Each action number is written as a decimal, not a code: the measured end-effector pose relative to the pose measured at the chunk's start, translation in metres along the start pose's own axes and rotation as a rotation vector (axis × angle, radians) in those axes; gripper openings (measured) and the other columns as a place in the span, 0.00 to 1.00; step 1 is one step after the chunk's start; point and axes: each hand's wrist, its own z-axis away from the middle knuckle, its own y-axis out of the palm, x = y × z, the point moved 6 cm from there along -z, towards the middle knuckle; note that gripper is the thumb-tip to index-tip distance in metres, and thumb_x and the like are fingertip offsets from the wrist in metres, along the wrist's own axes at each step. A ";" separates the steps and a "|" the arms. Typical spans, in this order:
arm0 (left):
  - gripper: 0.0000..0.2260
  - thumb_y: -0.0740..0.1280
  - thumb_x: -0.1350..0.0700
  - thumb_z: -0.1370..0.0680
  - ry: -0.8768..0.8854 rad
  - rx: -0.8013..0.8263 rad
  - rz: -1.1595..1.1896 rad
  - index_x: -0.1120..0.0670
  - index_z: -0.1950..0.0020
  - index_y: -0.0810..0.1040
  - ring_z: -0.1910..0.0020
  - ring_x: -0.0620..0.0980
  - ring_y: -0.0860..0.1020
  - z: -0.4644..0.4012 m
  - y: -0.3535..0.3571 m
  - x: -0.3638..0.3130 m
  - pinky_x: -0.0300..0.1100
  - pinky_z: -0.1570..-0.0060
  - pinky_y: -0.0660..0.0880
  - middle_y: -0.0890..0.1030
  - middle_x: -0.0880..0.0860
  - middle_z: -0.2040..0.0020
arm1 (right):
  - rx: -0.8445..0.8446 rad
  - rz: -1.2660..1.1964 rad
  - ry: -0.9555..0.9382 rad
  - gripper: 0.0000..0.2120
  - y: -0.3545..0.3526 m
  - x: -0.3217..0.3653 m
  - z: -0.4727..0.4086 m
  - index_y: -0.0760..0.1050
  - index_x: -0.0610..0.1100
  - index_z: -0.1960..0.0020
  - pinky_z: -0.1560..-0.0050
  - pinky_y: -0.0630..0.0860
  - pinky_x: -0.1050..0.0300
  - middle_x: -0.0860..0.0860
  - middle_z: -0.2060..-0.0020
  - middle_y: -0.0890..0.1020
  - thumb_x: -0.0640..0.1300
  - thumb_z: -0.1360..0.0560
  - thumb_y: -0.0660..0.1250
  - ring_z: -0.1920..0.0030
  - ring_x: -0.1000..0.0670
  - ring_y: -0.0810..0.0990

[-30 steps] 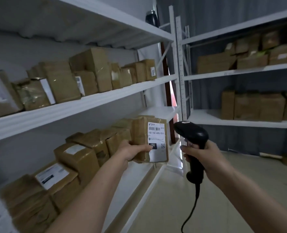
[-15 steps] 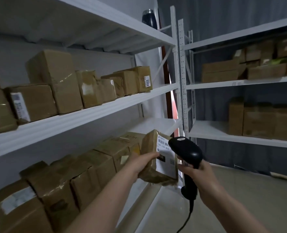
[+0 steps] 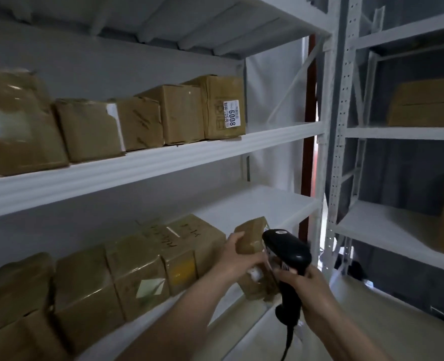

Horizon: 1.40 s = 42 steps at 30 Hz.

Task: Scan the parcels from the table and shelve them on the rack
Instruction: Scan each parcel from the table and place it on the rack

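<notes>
Parcel sits tilted at the lower shelf edge, just right of the box row, gripped by the left hand. Right hand grips the black scanner touching the parcel's front.

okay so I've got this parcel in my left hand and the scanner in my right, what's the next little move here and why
Probably slide the parcel down onto the bare stretch of the lower shelf, beside the last box in the row. Your left hand holds it tilted right at that shelf's front edge, and your right hand is busy gripping the scanner.
</notes>
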 end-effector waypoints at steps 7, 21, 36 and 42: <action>0.36 0.69 0.36 0.29 -0.044 -0.511 -0.443 0.39 0.24 0.59 0.35 0.55 0.68 -0.087 0.000 -0.021 0.49 0.33 0.67 0.66 0.54 0.34 | 0.101 -0.031 0.022 0.13 0.000 0.018 -0.114 0.78 0.43 0.47 0.49 0.76 0.48 0.44 0.53 0.83 0.33 0.29 0.71 0.51 0.43 0.80; 0.34 0.65 0.29 0.31 -0.152 -0.742 -1.125 0.55 0.39 0.76 0.34 0.64 0.69 -0.169 -0.008 0.012 0.65 0.29 0.55 0.74 0.64 0.36 | 0.231 -0.075 0.208 0.12 0.017 -0.015 -0.188 0.79 0.37 0.48 0.56 0.76 0.49 0.43 0.58 0.81 0.33 0.31 0.74 0.57 0.43 0.78; 0.23 0.66 0.46 0.23 -0.002 -0.360 -1.105 0.54 0.31 0.70 0.33 0.54 0.69 -0.159 -0.041 0.003 0.49 0.29 0.59 0.74 0.54 0.33 | 0.327 -0.074 0.273 0.10 0.059 -0.024 -0.173 0.78 0.37 0.49 0.57 0.76 0.50 0.41 0.62 0.80 0.29 0.29 0.70 0.58 0.42 0.78; 0.16 0.65 0.56 0.22 0.178 -0.276 -0.971 0.57 0.35 0.74 0.36 0.54 0.71 -0.136 -0.039 -0.005 0.45 0.36 0.65 0.75 0.55 0.36 | 0.275 -0.094 0.231 0.08 0.062 -0.016 -0.154 0.77 0.39 0.51 0.56 0.76 0.49 0.42 0.64 0.80 0.30 0.28 0.70 0.62 0.44 0.78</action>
